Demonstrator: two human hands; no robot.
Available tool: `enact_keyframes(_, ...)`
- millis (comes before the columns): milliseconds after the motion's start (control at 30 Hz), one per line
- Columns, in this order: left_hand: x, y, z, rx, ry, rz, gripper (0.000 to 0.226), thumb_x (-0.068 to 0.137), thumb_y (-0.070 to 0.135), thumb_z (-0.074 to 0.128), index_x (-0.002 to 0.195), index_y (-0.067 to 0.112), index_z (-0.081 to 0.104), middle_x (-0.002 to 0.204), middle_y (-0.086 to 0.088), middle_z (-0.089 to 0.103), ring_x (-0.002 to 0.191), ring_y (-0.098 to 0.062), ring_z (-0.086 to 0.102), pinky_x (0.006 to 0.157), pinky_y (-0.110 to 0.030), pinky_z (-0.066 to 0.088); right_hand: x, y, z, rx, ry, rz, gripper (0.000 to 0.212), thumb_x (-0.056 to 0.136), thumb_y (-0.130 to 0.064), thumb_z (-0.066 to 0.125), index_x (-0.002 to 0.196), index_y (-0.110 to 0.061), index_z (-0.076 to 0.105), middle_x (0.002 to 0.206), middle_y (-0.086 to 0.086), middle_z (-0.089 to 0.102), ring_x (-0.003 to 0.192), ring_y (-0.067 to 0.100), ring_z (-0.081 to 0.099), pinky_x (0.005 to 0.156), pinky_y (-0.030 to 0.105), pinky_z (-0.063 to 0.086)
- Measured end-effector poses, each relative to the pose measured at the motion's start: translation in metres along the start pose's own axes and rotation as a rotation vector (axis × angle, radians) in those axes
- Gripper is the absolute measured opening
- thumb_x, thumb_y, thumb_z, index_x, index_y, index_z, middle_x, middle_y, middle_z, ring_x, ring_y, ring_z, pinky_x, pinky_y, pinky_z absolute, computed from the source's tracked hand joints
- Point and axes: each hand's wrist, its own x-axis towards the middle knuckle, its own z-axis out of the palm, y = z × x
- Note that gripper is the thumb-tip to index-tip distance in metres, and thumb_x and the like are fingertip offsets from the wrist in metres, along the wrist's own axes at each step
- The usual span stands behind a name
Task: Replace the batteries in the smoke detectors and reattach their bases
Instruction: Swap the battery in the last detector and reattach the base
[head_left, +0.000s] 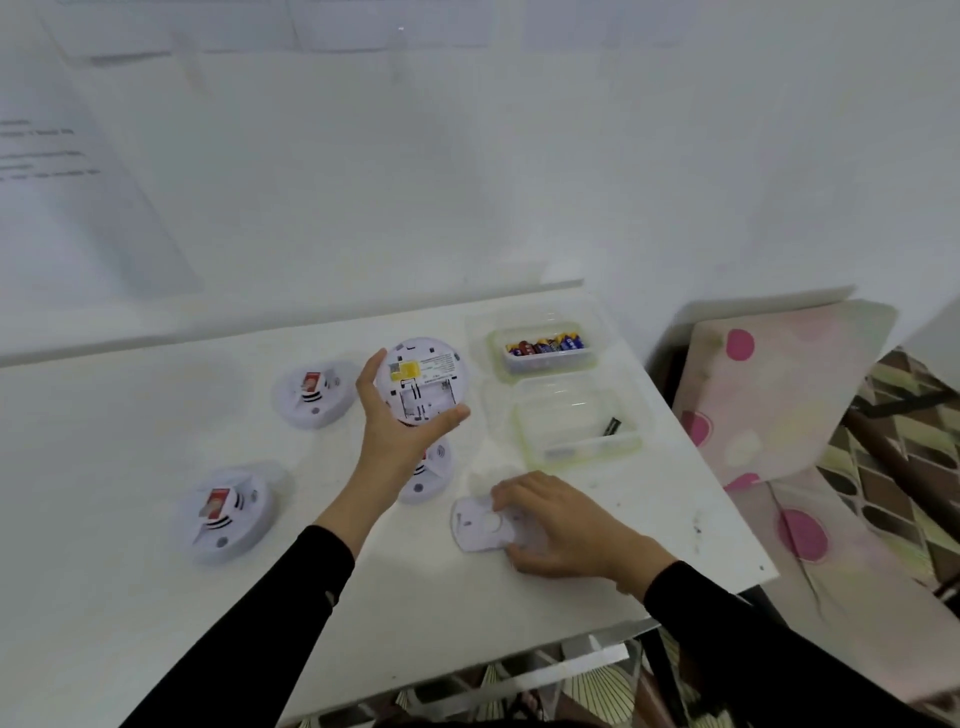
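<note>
My left hand (397, 431) grips a round white smoke detector (422, 378) above the table, its back turned toward me with a yellow label and an empty battery bay showing. My right hand (558, 525) lies on a flat white base plate (475, 526) on the table, fingers curled over its right side. Three more detectors sit face up on the table: one at far left (311, 393), one at near left (224, 514), and one (431, 475) partly hidden under my left wrist.
A clear tub (545, 349) holds several colourful batteries at the back right of the white table (130, 597). In front of it a second clear tub (576, 428) holds one dark battery. The table's right edge borders a pink-spotted cushion (779, 395); a wall stands behind.
</note>
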Motion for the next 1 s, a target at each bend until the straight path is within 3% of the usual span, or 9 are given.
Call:
enact_keyframes(133,0.003,0.001,0.027,-0.322,-0.001,-0.135,0.034,0.1,0.03,0.052,0.13,0.036,0.038,0.133,0.001,0.052,0.113,-0.022,0.065,0.074,-0.043,0.061,0.012,0.005,-0.026,0.064,0.199,-0.096,0.016,0.087,-0.021,0.062,0.1,-0.012,0.063,0.101,-0.001,0.062,0.09,0.016,0.056,0.082,0.025,0.045)
enact_keyframes(233,0.008,0.001,0.041,-0.411,-0.016,-0.223,0.04,0.099,0.049,0.04,0.134,0.03,0.044,0.133,-0.004,0.058,0.113,-0.03,0.064,0.072,-0.045,0.061,0.031,0.033,-0.063,0.07,0.34,0.151,0.015,0.088,-0.012,0.058,0.099,-0.015,0.067,0.094,-0.003,0.061,0.079,0.008,0.051,0.073,0.018,0.041)
enact_keyframes(333,0.01,0.003,0.052,-0.383,-0.048,-0.23,0.037,0.101,0.048,0.034,0.131,0.036,0.05,0.128,0.002,0.062,0.11,-0.026,0.066,0.078,-0.043,0.061,0.046,0.066,-0.092,-0.114,-0.022,0.392,0.016,0.09,-0.02,0.059,0.1,-0.018,0.07,0.096,-0.007,0.063,0.083,0.006,0.051,0.079,0.024,0.047)
enact_keyframes(400,0.011,0.003,0.057,-0.347,-0.063,-0.202,0.034,0.106,0.042,0.027,0.131,0.036,0.049,0.131,0.002,0.061,0.111,-0.024,0.067,0.077,-0.04,0.061,0.052,0.076,-0.1,-0.034,-0.233,0.441,0.012,0.086,-0.027,0.067,0.09,-0.018,0.073,0.088,-0.01,0.066,0.082,0.009,0.059,0.073,0.022,0.051)
enact_keyframes(467,0.012,0.003,0.062,-0.346,-0.086,-0.194,0.037,0.106,0.04,0.029,0.137,0.032,0.046,0.136,-0.001,0.058,0.116,-0.028,0.064,0.079,-0.042,0.061,0.058,0.077,-0.102,0.077,-0.334,0.457,0.012,0.082,-0.031,0.073,0.085,-0.02,0.075,0.086,-0.007,0.069,0.081,0.011,0.063,0.064,0.018,0.048)
enact_keyframes(633,0.019,0.007,0.071,-0.424,-0.071,-0.274,0.038,0.107,0.034,0.031,0.138,0.022,0.051,0.132,-0.005,0.064,0.117,-0.032,0.064,0.082,-0.048,0.06,0.068,0.081,-0.097,-0.008,-0.438,0.432,0.015,0.08,-0.023,0.075,0.095,-0.019,0.076,0.084,-0.006,0.067,0.089,0.017,0.067,0.081,0.028,0.054)
enact_keyframes(800,0.031,0.01,0.071,-0.467,-0.059,-0.359,0.044,0.105,0.026,0.026,0.121,0.012,0.064,0.123,-0.015,0.069,0.109,-0.034,0.067,0.082,-0.048,0.061,0.063,0.081,-0.104,0.103,-0.363,0.384,0.011,0.085,-0.027,0.07,0.096,-0.025,0.072,0.087,-0.011,0.064,0.084,0.011,0.059,0.069,0.023,0.049)
enact_keyframes(900,0.038,0.008,0.068,-0.504,-0.025,-0.366,0.045,0.106,0.034,0.026,0.122,0.013,0.063,0.122,-0.015,0.069,0.111,-0.036,0.066,0.084,-0.052,0.059,0.054,0.08,-0.118,0.346,-0.173,0.372,0.005,0.09,-0.029,0.066,0.092,-0.032,0.062,0.097,-0.007,0.069,0.082,0.006,0.062,0.079,0.031,0.054)
enact_keyframes(1000,0.045,0.006,0.066,-0.536,-0.006,-0.337,0.045,0.106,0.043,0.029,0.12,0.016,0.062,0.114,-0.009,0.073,0.108,-0.033,0.068,0.084,-0.054,0.058,0.051,0.076,-0.122,0.611,-0.013,0.33,0.012,0.093,-0.019,0.063,0.104,-0.021,0.064,0.097,0.005,0.07,0.083,0.018,0.068,0.081,0.032,0.055)
